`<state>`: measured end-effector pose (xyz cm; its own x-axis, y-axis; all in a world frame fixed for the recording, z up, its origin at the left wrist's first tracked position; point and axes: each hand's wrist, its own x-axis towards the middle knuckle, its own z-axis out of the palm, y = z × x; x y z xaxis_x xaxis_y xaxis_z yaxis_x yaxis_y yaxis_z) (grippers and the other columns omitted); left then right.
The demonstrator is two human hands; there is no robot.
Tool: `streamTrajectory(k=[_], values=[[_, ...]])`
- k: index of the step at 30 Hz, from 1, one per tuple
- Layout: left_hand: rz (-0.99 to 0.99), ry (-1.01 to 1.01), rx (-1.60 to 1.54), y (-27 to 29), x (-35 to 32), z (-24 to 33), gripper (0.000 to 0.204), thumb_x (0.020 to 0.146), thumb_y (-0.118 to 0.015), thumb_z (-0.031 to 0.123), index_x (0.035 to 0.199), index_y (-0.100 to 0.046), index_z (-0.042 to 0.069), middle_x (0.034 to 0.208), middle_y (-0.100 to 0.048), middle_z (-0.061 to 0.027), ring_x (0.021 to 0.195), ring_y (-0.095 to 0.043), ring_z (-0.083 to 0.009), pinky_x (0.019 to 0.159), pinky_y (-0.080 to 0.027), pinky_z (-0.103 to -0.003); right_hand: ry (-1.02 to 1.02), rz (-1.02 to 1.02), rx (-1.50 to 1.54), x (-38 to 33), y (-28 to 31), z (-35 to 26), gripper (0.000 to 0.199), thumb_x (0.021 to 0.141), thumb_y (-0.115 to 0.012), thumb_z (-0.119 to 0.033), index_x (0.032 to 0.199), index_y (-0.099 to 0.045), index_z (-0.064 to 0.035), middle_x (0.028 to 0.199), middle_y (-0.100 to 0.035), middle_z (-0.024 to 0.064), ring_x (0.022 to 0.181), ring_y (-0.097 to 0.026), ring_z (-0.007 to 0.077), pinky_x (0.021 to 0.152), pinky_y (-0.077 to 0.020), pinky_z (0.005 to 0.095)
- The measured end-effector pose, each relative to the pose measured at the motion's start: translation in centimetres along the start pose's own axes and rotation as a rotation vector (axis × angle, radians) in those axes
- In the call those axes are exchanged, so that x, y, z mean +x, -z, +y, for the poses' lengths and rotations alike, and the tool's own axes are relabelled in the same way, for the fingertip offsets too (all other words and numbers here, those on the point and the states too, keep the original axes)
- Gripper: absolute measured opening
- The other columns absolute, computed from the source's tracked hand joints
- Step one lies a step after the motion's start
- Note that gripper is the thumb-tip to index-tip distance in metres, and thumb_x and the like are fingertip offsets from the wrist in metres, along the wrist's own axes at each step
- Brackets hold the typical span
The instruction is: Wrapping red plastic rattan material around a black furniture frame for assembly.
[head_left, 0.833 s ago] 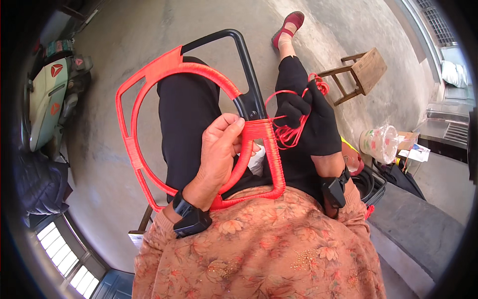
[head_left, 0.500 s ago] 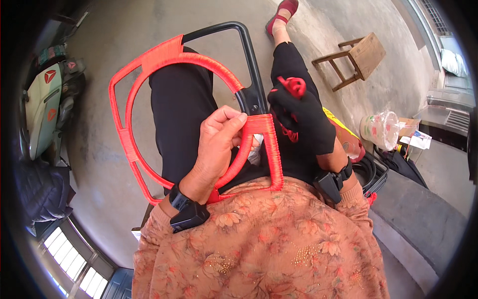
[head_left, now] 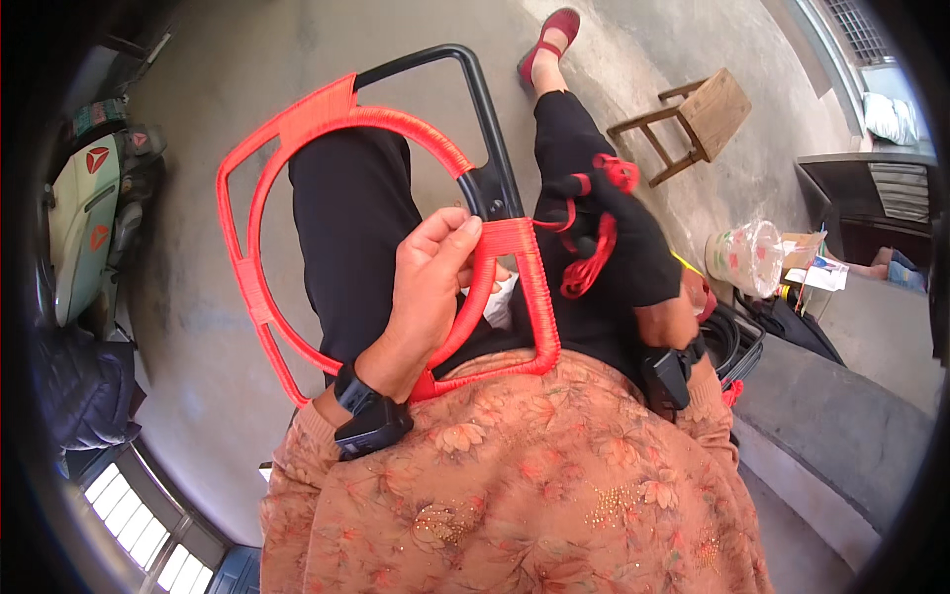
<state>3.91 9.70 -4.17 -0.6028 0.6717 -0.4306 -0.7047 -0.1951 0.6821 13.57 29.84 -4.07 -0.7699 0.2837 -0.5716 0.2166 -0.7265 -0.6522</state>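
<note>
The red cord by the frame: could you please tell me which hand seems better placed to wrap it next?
Probably the gloved right hand, which holds the red cord with a strand running to the frame; the left hand is busy pinching the frame near its wrapping's edge.

A black tubular frame (head_left: 493, 193), mostly wrapped in red cord (head_left: 510, 238), slants across the lap (head_left: 351, 218), loose loops (head_left: 591, 267) beside it.

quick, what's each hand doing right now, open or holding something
Left hand: closed, thumb and fingers pinching the partly red-wrapped frame.
Right hand, black-gloved: closed around a looped bundle of red cord.
</note>
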Motion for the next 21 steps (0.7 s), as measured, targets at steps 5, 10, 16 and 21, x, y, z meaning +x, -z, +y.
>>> streamTrajectory(k=[5,10,16,21], values=[[-0.017,0.020,-0.006,0.4,0.2,1.6,0.016,0.095,-0.052,0.015,0.102,-0.056,0.002,0.081,-0.066,-0.0102,0.061,-0.063,-0.0151,0.054,-0.053,-0.025,0.218,0.267,-0.384,-1.7,1.3,-2.6,0.034,0.094,-0.053,-0.032,0.112,-0.059,-0.0029,0.076,-0.061,0.0023,0.058,-0.056,0.0088,0.050,-0.0427,0.0200],[-0.135,0.138,0.168,-0.5,1.0,4.0,0.020,0.087,-0.062,0.010,0.103,-0.058,-0.001,0.079,-0.066,-0.0100,0.056,-0.060,-0.0112,0.046,-0.047,-0.022,0.175,0.245,-0.481,-0.7,0.0,-1.1,0.028,0.096,-0.051,-0.027,0.107,-0.063,-0.0029,0.069,-0.059,-0.0005,0.052,-0.051,0.0062,0.047,-0.0389,0.0204],[-0.104,0.292,0.296,-0.6,1.2,5.1,0.016,0.080,-0.069,0.009,0.089,-0.064,-0.003,0.070,-0.062,-0.0053,0.047,-0.052,-0.0081,0.041,-0.039,-0.020,0.180,0.371,-0.468,-1.1,-1.4,-1.0,0.031,0.097,-0.047,-0.027,0.109,-0.061,-0.0025,0.065,-0.055,-0.0016,0.048,-0.047,0.0056,0.044,-0.0354,0.0208],[-0.091,0.333,0.357,-1.5,2.3,4.8,0.010,0.080,-0.067,0.007,0.082,-0.065,-0.002,0.060,-0.058,-0.0029,0.043,-0.046,-0.0063,0.040,-0.034,-0.021,0.071,0.435,-0.453,-2.2,0.2,-0.8,0.024,0.094,-0.053,-0.023,0.103,-0.062,-0.0029,0.065,-0.057,-0.0011,0.049,-0.050,0.0058,0.043,-0.0373,0.0211]])
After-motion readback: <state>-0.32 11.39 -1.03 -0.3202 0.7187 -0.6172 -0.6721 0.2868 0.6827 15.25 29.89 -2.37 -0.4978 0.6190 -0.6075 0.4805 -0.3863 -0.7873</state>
